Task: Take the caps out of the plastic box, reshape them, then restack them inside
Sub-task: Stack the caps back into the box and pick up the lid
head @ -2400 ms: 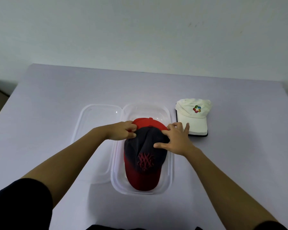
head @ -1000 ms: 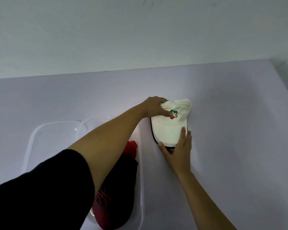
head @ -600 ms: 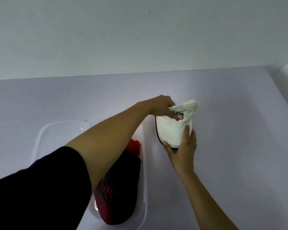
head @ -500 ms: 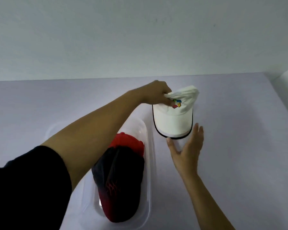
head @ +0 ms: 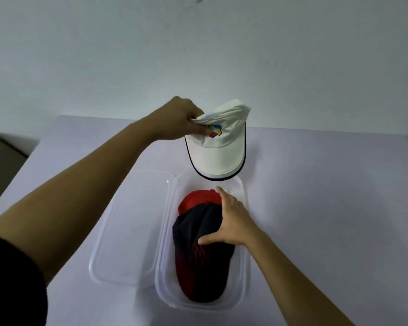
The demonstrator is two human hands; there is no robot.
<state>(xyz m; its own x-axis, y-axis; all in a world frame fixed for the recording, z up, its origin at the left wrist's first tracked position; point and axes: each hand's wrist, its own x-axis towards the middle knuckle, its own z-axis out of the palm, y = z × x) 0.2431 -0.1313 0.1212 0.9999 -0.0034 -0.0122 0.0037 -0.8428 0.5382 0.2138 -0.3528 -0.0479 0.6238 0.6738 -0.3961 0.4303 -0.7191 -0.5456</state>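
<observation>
While the left hand pinches the limp crown of the white cap above the far end of the plastic box and the right hand lies spread on the dark cap inside, the stiffer brim likely gives firmer hold.

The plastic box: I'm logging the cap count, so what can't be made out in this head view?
All in the head view:
- Caps under the dark cap: it covers all but a red cap's back edge, so the count below is hidden.
- White cap's back: bunched in the left hand and turned away.
- Dark cap's emblem: dim, partly under the right hand.
- Box floor: covered by the caps.
</observation>
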